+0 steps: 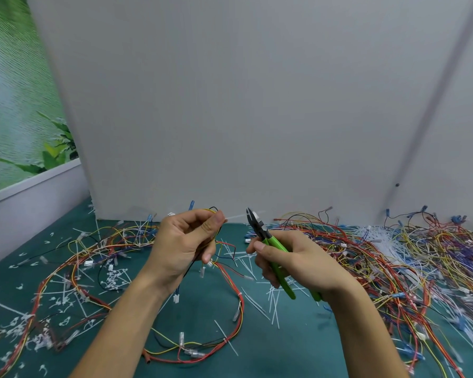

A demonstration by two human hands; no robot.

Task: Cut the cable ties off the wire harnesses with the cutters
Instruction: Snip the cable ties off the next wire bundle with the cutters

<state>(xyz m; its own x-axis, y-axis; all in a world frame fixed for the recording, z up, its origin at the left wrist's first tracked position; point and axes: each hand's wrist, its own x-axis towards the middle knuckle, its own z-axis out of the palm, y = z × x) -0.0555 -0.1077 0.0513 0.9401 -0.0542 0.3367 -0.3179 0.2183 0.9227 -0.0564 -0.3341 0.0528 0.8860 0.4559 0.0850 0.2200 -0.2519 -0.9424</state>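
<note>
While the left hand (186,241) pinches a red-and-yellow wire harness (240,309), the right hand (298,261) grips green-handled cutters (260,231).

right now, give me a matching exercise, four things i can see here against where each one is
Things
1 cutters
2 harness with the white tie tail
3 tangled heap of harnesses
4 white board

Places
a held in the left hand
b lying on the green table, off to the right
c standing upright at the back of the table
d held by the green handles in the right hand

Pairs: 1-d, 2-a, 3-b, 4-c
</note>
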